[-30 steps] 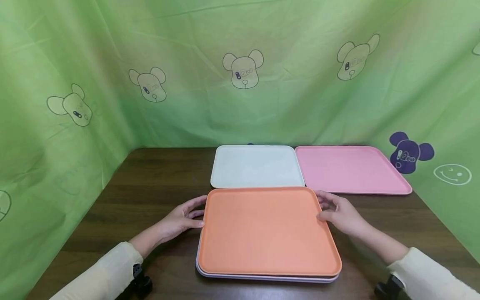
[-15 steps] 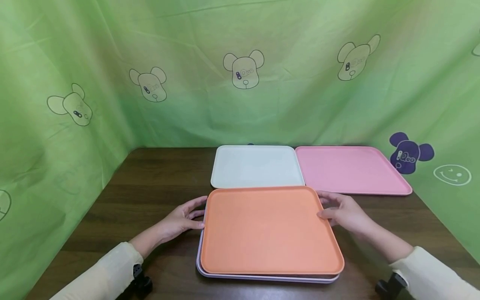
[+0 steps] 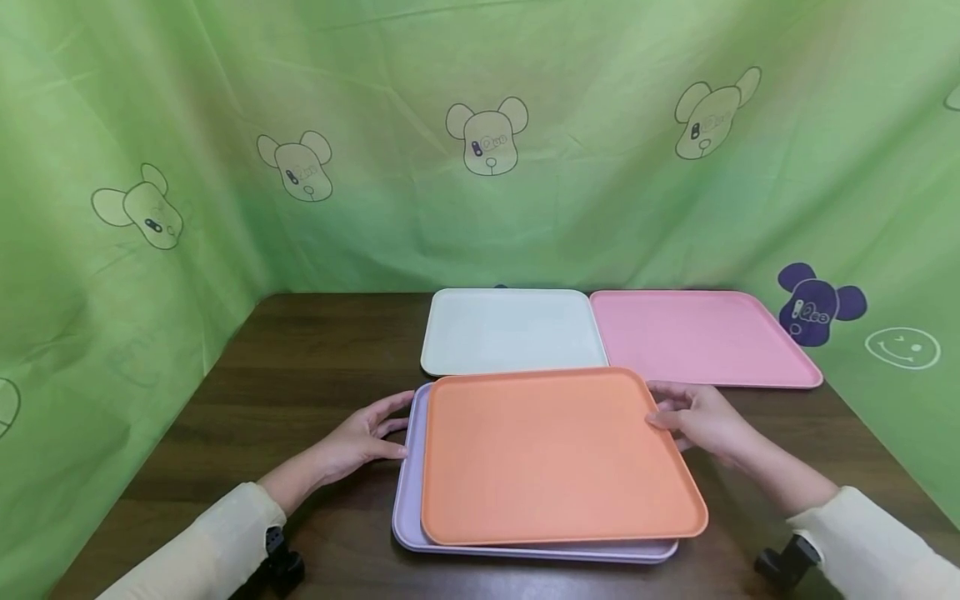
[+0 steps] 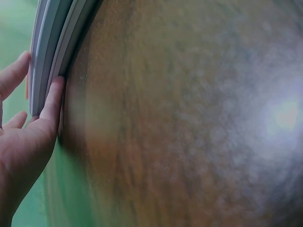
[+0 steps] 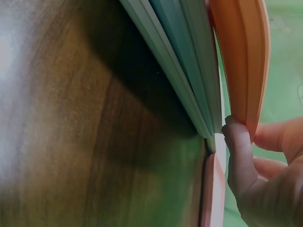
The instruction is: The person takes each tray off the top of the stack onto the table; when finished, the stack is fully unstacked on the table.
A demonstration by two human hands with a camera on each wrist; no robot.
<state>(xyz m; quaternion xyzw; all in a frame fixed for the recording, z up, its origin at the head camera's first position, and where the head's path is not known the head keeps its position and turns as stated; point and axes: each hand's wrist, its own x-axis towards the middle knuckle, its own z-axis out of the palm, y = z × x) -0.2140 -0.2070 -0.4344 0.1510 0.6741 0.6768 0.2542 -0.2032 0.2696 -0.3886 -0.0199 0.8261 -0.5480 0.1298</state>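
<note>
Your right hand point(image 3: 701, 421) pinches the orange tray point(image 3: 558, 458) by its right edge; your left hand point(image 3: 360, 437), fingers spread, touches the lavender tray point(image 3: 412, 496) beneath. The orange tray overhangs rightward. Behind lie 2 more: 1 white tray point(image 3: 516, 333), 1 pink tray point(image 3: 701, 337).

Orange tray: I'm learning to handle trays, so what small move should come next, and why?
Probably draw the orange tray rightward: the right hand pinches its right edge, where a gap shows above the stack, while the left hand touches the stack's left side.
</note>
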